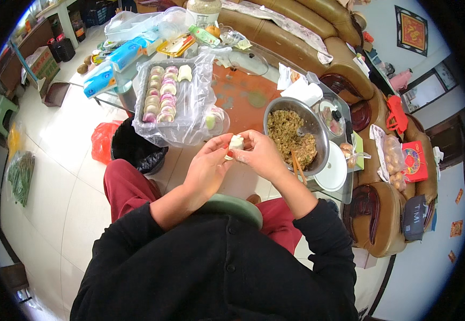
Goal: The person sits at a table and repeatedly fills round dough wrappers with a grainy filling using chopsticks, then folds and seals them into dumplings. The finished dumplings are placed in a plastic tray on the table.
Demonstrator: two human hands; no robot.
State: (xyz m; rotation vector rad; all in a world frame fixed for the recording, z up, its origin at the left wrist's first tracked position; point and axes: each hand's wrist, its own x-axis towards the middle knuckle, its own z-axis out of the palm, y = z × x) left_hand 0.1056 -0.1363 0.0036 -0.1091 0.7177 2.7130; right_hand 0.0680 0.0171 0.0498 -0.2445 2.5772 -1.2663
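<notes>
Between the fingertips of both hands is a small pale dough piece [236, 143], held over the table's near edge. My left hand [211, 157] grips it from the left, and my right hand [259, 153] pinches it from the right. Ahead and to the left, a tray [184, 116] lined with clear plastic holds rows of white and purple dumplings [168, 96], with one pale yellowish piece [184, 73] apart at the upper right. Close by on the right, a steel bowl [326, 138] contains minced filling [288, 124], and wooden chopsticks [298, 166] lean in it.
A white lid [332, 168] lies beside the bowl, near a glass lid [332, 118]. Tissue packs [100, 79], a yellow-rimmed tray [176, 45] and a large jar [203, 12] stand on the glass table's far left. A black-lined bin [138, 150] is below the dumpling tray.
</notes>
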